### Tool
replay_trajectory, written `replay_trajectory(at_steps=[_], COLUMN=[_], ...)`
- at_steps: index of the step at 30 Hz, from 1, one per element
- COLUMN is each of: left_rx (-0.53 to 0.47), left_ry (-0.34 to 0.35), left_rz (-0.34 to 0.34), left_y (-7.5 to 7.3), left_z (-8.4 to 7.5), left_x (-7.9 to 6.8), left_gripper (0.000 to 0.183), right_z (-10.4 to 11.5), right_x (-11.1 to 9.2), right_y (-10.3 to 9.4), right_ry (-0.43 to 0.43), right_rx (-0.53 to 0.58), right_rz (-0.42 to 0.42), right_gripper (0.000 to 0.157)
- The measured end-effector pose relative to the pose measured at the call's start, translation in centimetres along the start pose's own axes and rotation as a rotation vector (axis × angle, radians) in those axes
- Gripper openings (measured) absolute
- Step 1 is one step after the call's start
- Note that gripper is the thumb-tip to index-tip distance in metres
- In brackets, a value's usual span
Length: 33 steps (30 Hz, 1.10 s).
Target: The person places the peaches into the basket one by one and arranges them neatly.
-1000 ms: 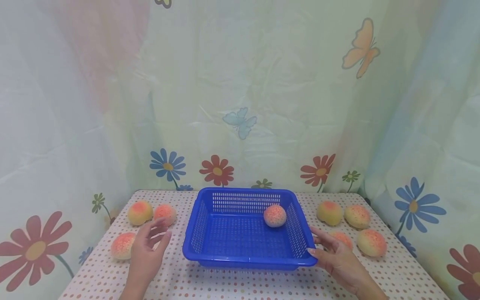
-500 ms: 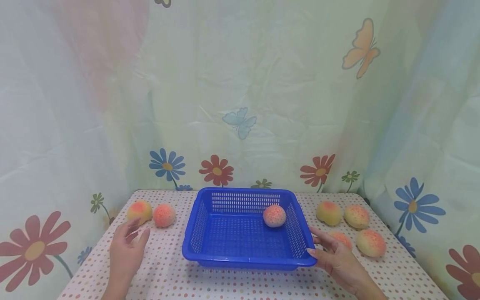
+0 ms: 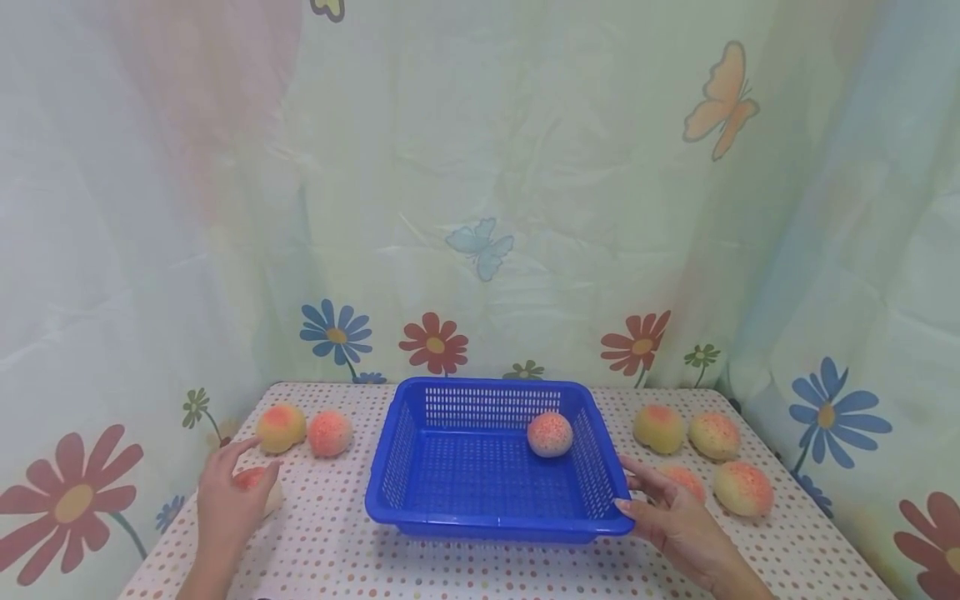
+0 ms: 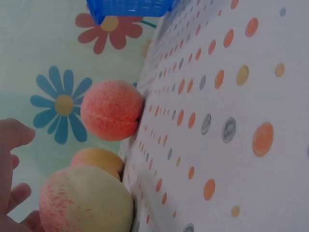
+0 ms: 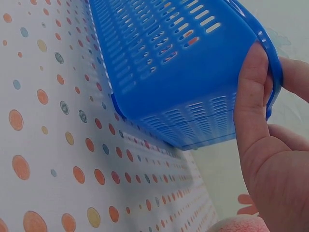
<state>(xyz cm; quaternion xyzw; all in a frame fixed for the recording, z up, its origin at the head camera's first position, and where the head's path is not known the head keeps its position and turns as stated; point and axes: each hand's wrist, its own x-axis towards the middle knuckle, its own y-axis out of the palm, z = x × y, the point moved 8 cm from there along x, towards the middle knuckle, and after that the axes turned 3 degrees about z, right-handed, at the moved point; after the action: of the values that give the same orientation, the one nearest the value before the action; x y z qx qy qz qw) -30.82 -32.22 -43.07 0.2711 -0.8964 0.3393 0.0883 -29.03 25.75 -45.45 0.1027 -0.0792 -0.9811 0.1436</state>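
My left hand [image 3: 225,504] reaches over the near-left peach [image 3: 251,477], thumb on one side and fingers spread on the other. In the left wrist view this pale, red-speckled peach [image 4: 91,200] sits right beside the bent fingers [image 4: 15,134], which are not closed round it. My right hand [image 3: 678,525] pinches the rim of the blue plastic basket [image 3: 495,522] at its near right corner. The right wrist view shows the thumb [image 5: 253,92] against the outside of the rim, other fingers partly hidden behind it. One red-speckled peach [image 3: 550,435] lies inside the basket, towards the right.
Behind the left hand stand a yellow-red peach [image 3: 281,429] and a pinker peach [image 3: 330,433]. Several more peaches, among them a yellow one [image 3: 659,429] and a speckled one [image 3: 743,489], lie right of the basket. A flowered curtain [image 3: 480,167] surrounds the dotted tabletop [image 3: 420,575].
My left hand has moved left, from the right of the near-left peach to around it. The right hand stays on the basket rim, and the basket has kept its place.
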Motion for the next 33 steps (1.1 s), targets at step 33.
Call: replay_trajectory(at_steps=[33], left_rx=[0.045], left_ry=[-0.38], left_rz=[0.285], left_y=[2.0], left_z=[6.1], left_x=[0.3], left_gripper=[0.096], right_z=[-0.1], right_x=[0.1], right_y=[-0.1], right_ry=[-0.007], right_rx=[-0.001], right_rz=[-0.001], right_gripper=[0.075])
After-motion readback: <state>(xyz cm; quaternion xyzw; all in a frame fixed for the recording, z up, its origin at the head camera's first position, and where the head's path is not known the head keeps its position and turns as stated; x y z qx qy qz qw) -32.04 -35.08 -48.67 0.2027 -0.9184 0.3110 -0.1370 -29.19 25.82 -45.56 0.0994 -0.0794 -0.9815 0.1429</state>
